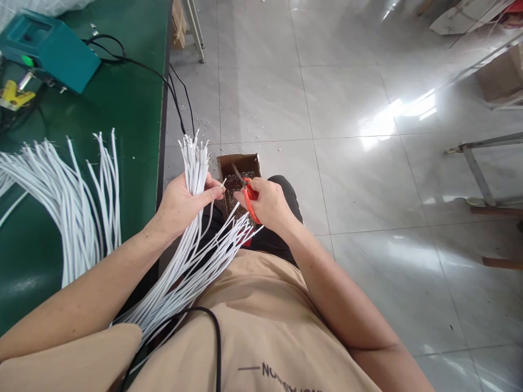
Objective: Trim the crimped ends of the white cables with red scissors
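My left hand (183, 200) is closed around a bundle of white cables (194, 169), whose cut ends point up and away from me. Between its thumb and forefinger one cable end (223, 183) sticks out to the right. My right hand (269, 202) grips scissors (250, 200) with orange-red handles, their dark blades pointing up and left, a little apart from that cable end. More loose white cables (229, 239) fan across my lap below the scissors. Under both hands stands an open cardboard box (241, 160) with small bits inside.
To my left, a green table (141, 109) carries another pile of white cables (69, 201) and a teal machine (61, 54) with black cords. Tiny scraps dot the tiled floor (265, 98) beyond the box. Metal-legged furniture (478, 174) stands at the right.
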The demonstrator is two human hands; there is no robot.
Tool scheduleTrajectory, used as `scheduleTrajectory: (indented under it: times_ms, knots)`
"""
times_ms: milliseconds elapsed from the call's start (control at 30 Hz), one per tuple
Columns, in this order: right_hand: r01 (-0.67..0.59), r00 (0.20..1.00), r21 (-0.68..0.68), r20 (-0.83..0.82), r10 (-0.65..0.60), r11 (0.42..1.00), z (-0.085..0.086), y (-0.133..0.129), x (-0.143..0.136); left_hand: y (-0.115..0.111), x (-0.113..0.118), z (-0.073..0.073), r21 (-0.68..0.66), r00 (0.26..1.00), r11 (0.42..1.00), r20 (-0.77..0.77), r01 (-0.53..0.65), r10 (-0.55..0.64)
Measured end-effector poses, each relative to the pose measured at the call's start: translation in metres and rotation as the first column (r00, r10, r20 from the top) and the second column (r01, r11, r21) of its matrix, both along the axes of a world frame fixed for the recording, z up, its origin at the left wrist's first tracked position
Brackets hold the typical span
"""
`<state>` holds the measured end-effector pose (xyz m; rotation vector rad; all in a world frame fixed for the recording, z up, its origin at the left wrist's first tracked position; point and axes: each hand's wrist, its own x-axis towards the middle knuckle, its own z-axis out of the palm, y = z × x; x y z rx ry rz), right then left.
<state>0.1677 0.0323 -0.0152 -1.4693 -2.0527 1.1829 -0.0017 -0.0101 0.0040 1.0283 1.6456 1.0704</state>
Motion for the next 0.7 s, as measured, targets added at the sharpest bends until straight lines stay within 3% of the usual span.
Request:
scheduleTrajectory:
  times_ms: [100,167,267,333,433,533,700]
  knots:
    - [0.103,0.906,-0.274,-0.37,-0.204,0.956,0.005,0.0,-0.008,0.0,-0.002,0.0,-0.006,0.997,1.0,-0.073,0.015,-0.015]
    - [0.113,0.835,-0.377,-0.465,-0.293,0.919,0.01,0.0,-0.014,0.0,-0.002,0.001,-0.024,0.989,1.0,-0.144,0.016,-0.02]
    - [0.133,0.785,-0.45,-0.496,-0.371,0.883,0.014,-0.001,-0.02,0.0,-0.003,0.002,-0.031,0.982,0.999,-0.189,0.024,-0.03]
    - [0.126,0.746,-0.494,-0.525,-0.41,0.861,0.013,-0.002,-0.021,0.0,-0.003,0.002,-0.022,0.99,0.999,-0.134,0.03,-0.033]
    - [0.038,0.669,-0.57,-0.595,-0.445,0.821,0.009,-0.003,-0.021,-0.001,-0.003,-0.001,-0.04,0.995,0.998,0.096,0.044,-0.04]
    - [-0.074,0.619,-0.59,-0.659,-0.427,0.804,0.006,-0.003,-0.02,0.0,-0.004,-0.003,-0.092,0.951,0.991,0.304,0.096,-0.064]
    - [0.111,0.638,-0.55,-0.599,-0.484,0.828,0.008,-0.005,-0.018,0.0,-0.004,-0.002,-0.114,0.955,0.992,0.295,0.061,-0.025]
